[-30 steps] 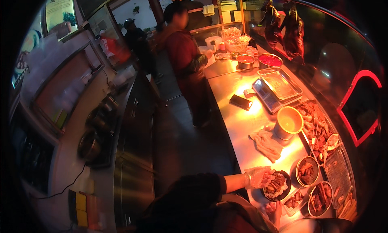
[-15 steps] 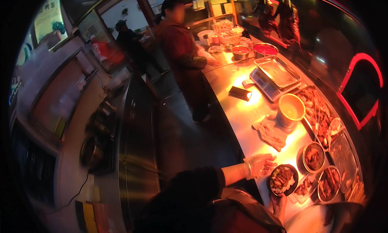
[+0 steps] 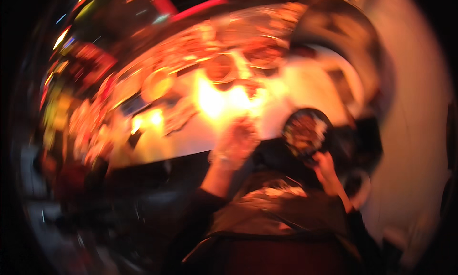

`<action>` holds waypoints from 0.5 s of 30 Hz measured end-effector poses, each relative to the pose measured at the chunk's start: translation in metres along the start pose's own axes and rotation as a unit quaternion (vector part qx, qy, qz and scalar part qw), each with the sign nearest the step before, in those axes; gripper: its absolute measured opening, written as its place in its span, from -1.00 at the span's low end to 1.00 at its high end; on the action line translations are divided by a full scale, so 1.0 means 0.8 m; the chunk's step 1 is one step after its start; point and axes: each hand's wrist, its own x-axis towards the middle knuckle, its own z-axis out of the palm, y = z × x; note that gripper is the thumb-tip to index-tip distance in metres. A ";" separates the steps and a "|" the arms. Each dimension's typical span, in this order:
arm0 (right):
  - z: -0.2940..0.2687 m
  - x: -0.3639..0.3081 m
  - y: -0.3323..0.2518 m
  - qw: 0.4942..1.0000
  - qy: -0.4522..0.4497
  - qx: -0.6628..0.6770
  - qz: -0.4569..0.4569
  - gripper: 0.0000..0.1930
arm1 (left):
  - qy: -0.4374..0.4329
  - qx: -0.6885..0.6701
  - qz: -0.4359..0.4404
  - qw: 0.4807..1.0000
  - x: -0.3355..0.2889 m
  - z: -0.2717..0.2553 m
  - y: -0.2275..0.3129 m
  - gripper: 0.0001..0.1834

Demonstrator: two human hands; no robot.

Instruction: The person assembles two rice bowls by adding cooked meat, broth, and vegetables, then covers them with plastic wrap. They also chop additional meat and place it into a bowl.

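A dark round bowl [image 3: 304, 134] of white rice topped with sliced brown meat is held at its near rim by my right hand [image 3: 325, 169]. It hangs past the counter's front edge, above my apron. My left hand [image 3: 238, 137], in a clear plastic glove, is to the left of the bowl and apart from it, near the counter edge. Motion smears its fingers, so I cannot tell how they are bent. On the counter [image 3: 186, 140] beyond it, a round container of meat [image 3: 219, 68] and a second one [image 3: 263, 51] stand side by side.
To the left lie a crumpled cloth [image 3: 181, 114], a yellow tub [image 3: 157, 85] and a scale [image 3: 133, 104]. A large dark rounded object [image 3: 338, 29] stands at the back right. A pale wall [image 3: 412, 98] rises at the right. Bright glare and blur hide detail.
My view has swung round to the right and blurred. The bowl in my right hand has come off the counter toward me; my left hand stays apart from it.
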 end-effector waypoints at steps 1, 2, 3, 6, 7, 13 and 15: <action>-0.001 -0.001 0.001 0.994 0.104 0.017 -0.006 -0.78 | -0.061 0.022 -0.028 0.997 0.014 -0.002 -0.003 -0.74; -0.003 0.000 -0.001 0.991 0.128 0.023 -0.001 -0.77 | -0.043 0.042 -0.048 0.997 0.025 -0.006 -0.009 -0.73; -0.001 0.001 -0.001 0.987 0.154 0.035 -0.007 -0.70 | -0.038 0.062 -0.060 0.996 0.034 -0.008 -0.013 -0.71; 0.010 0.025 0.017 0.979 0.182 0.078 -0.056 -0.62 | 0.103 0.069 -0.053 0.991 0.104 -0.025 0.007 -0.78; 0.010 0.037 0.025 0.974 0.197 0.097 -0.060 -0.60 | 0.096 0.064 -0.076 0.990 0.132 -0.034 0.005 -0.78; -0.016 0.059 0.062 0.930 0.287 0.209 -0.094 -0.59 | 0.033 0.124 -0.197 0.972 0.276 -0.063 -0.027 -0.82; -0.004 0.063 0.071 0.920 0.297 0.233 -0.101 -0.59 | -0.136 0.022 -0.305 0.942 0.321 -0.071 -0.020 -0.73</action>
